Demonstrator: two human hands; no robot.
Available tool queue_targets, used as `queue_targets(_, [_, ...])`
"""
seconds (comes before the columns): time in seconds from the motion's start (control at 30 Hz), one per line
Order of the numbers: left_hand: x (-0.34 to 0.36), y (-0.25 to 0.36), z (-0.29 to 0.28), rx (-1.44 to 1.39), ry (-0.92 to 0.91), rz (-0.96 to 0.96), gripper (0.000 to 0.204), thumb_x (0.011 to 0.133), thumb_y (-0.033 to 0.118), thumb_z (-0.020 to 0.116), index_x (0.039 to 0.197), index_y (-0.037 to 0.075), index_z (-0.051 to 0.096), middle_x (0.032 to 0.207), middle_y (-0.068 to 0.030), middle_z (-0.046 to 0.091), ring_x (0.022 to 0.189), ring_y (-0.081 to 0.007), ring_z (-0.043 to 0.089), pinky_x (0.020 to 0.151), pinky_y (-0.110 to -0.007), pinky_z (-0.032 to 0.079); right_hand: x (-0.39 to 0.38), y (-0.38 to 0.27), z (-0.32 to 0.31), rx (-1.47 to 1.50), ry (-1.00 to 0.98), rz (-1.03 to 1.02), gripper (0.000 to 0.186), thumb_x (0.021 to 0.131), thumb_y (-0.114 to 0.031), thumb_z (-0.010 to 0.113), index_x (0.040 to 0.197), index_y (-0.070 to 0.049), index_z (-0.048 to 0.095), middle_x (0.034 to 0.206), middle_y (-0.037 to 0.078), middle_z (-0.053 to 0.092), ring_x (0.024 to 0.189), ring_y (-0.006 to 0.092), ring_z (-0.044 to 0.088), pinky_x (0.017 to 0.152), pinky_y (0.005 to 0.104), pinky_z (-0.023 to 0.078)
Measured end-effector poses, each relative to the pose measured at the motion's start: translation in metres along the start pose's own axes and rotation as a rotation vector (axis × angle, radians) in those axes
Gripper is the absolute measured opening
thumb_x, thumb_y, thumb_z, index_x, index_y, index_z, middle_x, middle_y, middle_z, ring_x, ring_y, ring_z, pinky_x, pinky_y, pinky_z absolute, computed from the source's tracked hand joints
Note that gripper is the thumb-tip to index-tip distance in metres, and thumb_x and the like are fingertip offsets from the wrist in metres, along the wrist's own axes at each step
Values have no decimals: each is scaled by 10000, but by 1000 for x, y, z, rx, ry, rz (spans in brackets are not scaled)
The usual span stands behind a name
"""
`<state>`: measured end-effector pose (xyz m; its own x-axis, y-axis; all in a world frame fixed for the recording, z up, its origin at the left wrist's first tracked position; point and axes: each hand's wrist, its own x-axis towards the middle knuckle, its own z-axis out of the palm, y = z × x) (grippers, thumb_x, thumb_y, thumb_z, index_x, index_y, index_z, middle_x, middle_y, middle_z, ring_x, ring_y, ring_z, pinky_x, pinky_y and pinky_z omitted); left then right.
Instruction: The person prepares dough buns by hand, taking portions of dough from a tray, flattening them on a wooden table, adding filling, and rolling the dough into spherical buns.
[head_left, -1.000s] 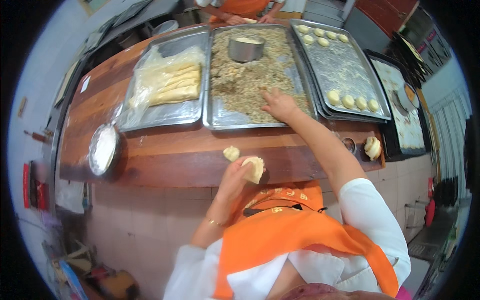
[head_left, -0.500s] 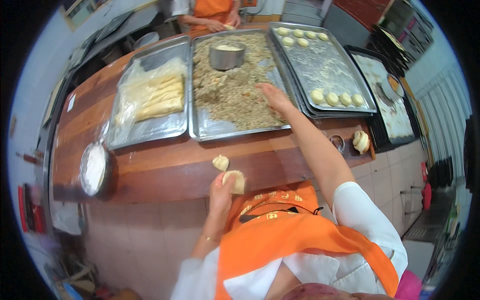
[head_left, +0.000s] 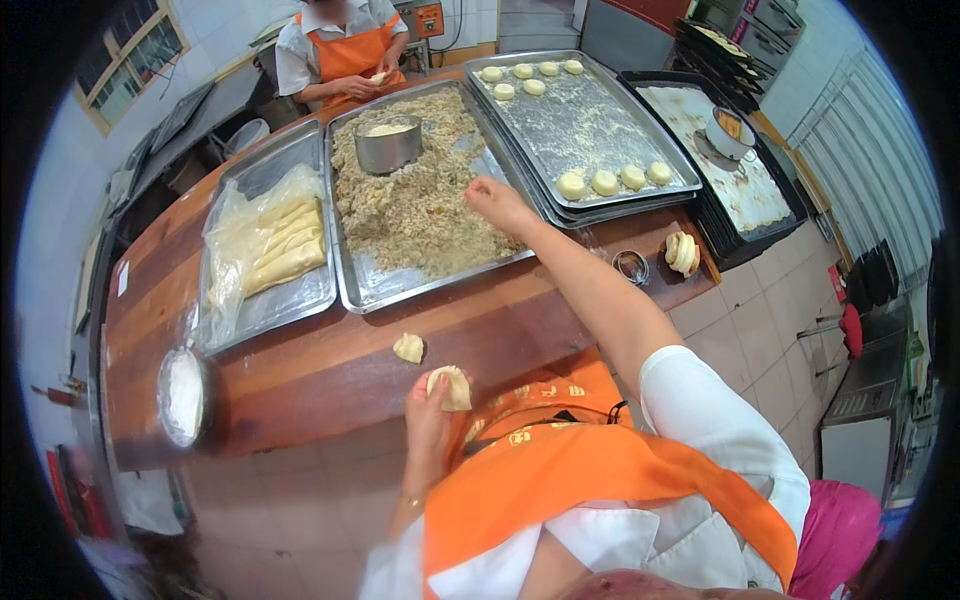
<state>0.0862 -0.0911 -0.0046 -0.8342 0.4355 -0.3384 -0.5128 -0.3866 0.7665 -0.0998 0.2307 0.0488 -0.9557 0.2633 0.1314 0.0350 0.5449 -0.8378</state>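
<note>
Two hands are at work, and the nearer is my left hand (head_left: 432,408), raised close to my orange apron (head_left: 600,470) with its fingers curled under a flattened round of pale dough (head_left: 450,387), cupping it at the near edge of the wooden table (head_left: 300,370); just beyond it a second small lump of dough (head_left: 408,348) lies alone on the bare wood; off to the left, near the table's edge, sits a shallow round dish of white flour (head_left: 182,396); my right arm stretches forward across the boards, and my right hand (head_left: 497,203) rests, fingers bent and pinching downward, on the crumbly brown filling (head_left: 420,205) heaped in the middle metal tray (head_left: 400,290), though whether it has gripped any I cannot tell; a round steel tin (head_left: 389,145) stands in that filling farther back; the left tray (head_left: 270,305) holds a clear plastic bag of yellowish dough strips (head_left: 265,245); the right tray (head_left: 590,130) carries rows of small shaped dough rounds (head_left: 614,181) at its near and far ends; by the table's right corner lie a small ring cutter (head_left: 631,266) and a stack of pastry pieces (head_left: 682,252); across the table another person in an orange apron (head_left: 345,55) handles dough.
</note>
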Motion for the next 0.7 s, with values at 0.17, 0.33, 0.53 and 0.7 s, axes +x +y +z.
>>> queue_targets(0.17, [-7, -2, 0, -137, 16, 21, 375, 1004, 70, 512, 1354, -63, 495, 1201, -211, 658, 1117, -323, 658, 966, -433, 545, -5, -18, 0, -262, 23, 5, 524, 1024, -477, 442, 921, -44, 719, 962, 188, 728, 904, 388, 683, 810, 474, 507])
queue_targets(0.33, [-2, 0, -9, -153, -54, 74, 331, 1023, 94, 516, 1305, -77, 545, 1247, -197, 659, 1168, -296, 647, 1023, -405, 515, -2, -4, -4, -81, 67, 89, 563, 1044, -503, 408, 865, -51, 693, 741, 138, 660, 698, 278, 629, 699, 446, 480])
queue_targets(0.53, [1, 12, 1, -188, 5, 115, 262, 1016, 152, 578, 1181, -50, 606, 1123, -156, 698, 1039, -223, 687, 947, -362, 544, 3, 9, -14, 764, -232, 252, 515, 1067, -518, 384, 1274, -78, 555, 1049, 93, 639, 760, 194, 596, 639, 314, 470])
queue_targets(0.7, [1, 13, 4, -167, 39, 142, 233, 1017, 126, 568, 1159, -52, 620, 1083, -153, 708, 1009, -224, 697, 922, -349, 556, -15, -33, -4, 1476, 31, 479, 454, 1068, -513, 397, 1109, -103, 588, 862, 37, 556, 619, 121, 467, 504, 272, 366])
